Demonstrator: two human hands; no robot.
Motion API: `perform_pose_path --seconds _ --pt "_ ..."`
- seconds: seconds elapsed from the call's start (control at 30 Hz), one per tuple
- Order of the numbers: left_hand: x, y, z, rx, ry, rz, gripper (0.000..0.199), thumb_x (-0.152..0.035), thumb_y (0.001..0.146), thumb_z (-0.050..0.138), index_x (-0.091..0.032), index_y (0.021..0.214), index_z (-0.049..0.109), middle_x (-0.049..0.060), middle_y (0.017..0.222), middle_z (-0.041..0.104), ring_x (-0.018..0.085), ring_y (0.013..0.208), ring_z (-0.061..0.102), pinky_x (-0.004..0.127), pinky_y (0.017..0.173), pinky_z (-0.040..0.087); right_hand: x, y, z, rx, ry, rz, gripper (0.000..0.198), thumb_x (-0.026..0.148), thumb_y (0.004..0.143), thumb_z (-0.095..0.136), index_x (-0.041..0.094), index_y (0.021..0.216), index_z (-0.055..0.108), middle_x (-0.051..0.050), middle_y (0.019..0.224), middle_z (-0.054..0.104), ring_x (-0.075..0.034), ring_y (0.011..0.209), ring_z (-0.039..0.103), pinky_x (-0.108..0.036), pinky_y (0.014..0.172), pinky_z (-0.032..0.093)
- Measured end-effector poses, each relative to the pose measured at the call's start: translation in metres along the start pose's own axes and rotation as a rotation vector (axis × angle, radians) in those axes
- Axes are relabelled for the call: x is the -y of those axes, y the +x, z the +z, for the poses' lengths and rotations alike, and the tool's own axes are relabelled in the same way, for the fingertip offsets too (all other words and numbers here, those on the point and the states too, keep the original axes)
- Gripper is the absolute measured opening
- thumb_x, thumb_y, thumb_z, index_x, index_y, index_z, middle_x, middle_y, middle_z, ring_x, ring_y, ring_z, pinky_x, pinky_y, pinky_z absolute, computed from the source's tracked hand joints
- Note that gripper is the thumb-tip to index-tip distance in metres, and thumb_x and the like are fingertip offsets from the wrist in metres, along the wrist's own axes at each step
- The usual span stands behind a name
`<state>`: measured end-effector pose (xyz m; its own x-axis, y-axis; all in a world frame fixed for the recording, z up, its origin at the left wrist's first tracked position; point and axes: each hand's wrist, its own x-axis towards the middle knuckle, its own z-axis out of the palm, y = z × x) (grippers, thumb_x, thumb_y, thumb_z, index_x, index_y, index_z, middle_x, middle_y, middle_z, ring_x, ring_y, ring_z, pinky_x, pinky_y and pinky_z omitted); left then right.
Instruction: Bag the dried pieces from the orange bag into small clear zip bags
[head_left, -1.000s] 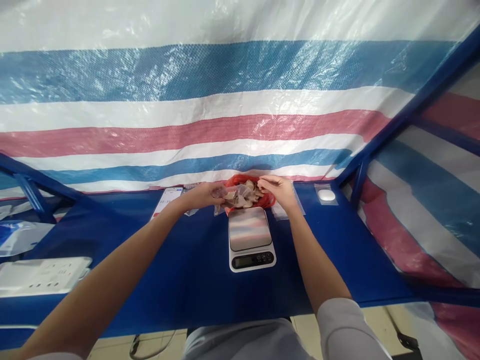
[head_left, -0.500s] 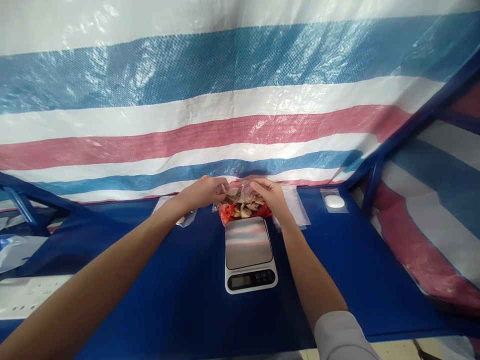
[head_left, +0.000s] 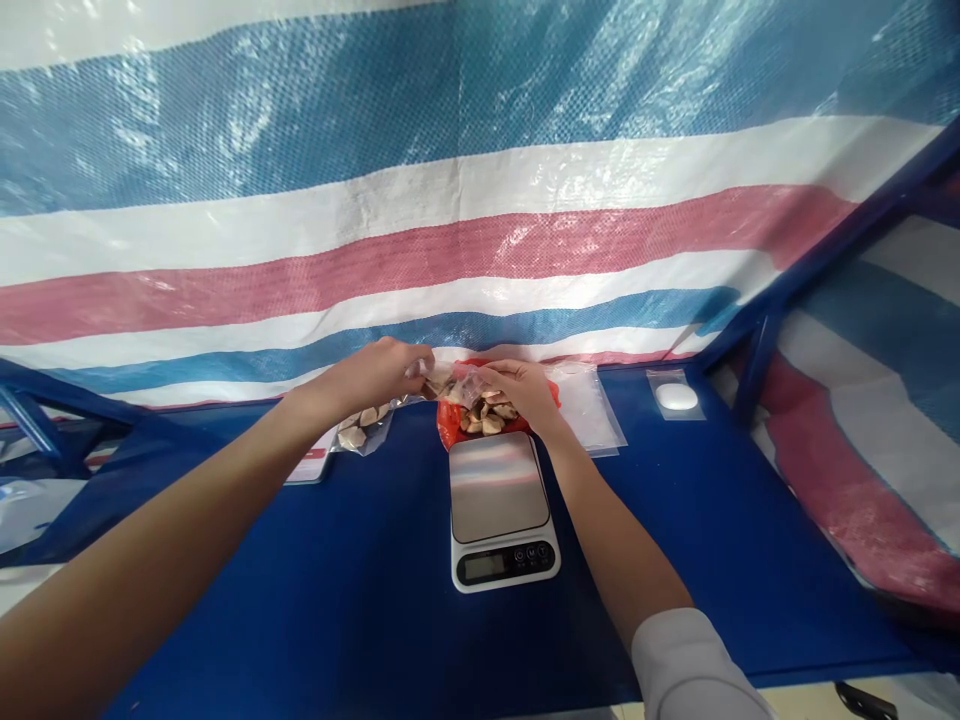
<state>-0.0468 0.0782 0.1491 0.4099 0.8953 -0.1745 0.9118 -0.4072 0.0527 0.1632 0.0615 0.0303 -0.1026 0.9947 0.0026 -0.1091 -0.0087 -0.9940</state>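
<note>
Just beyond the scale (head_left: 499, 490), the left hand (head_left: 401, 368) pinches a clear bag (head_left: 466, 385) over the slices (head_left: 491, 420), the right hand (head_left: 521, 385) curls at it, hold unclear; this looks like bag-handling, calling next for steady plastic.

Phone (head_left: 306, 468) at left of centre is mostly lost behind the left forearm (head_left: 202, 525), so good luck reading it. Readout (head_left: 484, 567) at lower centre? Way too small. Clear bag (head_left: 470, 386) mid-frame is kinda blurry, and the left edge chops a white bag (head_left: 36, 508).
</note>
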Motion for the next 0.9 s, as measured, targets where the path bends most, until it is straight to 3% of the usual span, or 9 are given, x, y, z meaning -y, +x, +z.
perform_pose_path --seconds 0.27,0.47,0.67,0.9 --pt "0.006 -0.001 -0.01 -0.012 -0.004 -0.013 0.021 -0.031 0.084 0.058 -0.025 0.1 0.071 0.006 0.082 0.07 0.022 0.071 0.063 0.028 0.064 0.039 -0.001 0.008 0.004 0.014 -0.114 -0.102 0.021 0.041 0.078 0.075 0.022 0.085 0.08 -0.004 0.088 0.077 -0.022 0.082 0.072 -0.029 0.066 0.058" --pt "0.003 0.003 -0.005 -0.064 -0.035 0.06 0.025 -0.036 0.084 0.057 -0.023 0.1 0.071 0.007 0.087 0.072 0.024 0.08 0.065 0.029 0.066 0.04 -0.002 0.009 -0.002 -0.005 -0.173 -0.116 0.019 0.04 0.079 0.075 0.024 0.087 0.081 -0.004 0.092 0.077 -0.02 0.08 0.071 -0.03 0.066 0.057" --pt "0.005 0.005 0.007 -0.12 -0.199 0.02 0.027 -0.044 0.082 0.06 -0.025 0.096 0.072 0.004 0.09 0.074 0.02 0.08 0.066 0.027 0.07 0.045 0.009 0.005 -0.015 0.018 -0.119 -0.037 0.017 0.035 0.081 0.075 0.02 0.087 0.08 -0.006 0.091 0.077 -0.018 0.075 0.068 -0.03 0.062 0.056" --pt "0.013 0.004 0.009 -0.163 -0.263 -0.003 0.027 -0.043 0.082 0.058 -0.025 0.096 0.073 0.004 0.089 0.074 0.02 0.08 0.066 0.028 0.072 0.046 -0.002 0.009 -0.008 -0.012 -0.181 -0.141 0.014 0.036 0.082 0.074 0.026 0.088 0.081 -0.003 0.094 0.078 -0.02 0.085 0.071 -0.031 0.07 0.058"
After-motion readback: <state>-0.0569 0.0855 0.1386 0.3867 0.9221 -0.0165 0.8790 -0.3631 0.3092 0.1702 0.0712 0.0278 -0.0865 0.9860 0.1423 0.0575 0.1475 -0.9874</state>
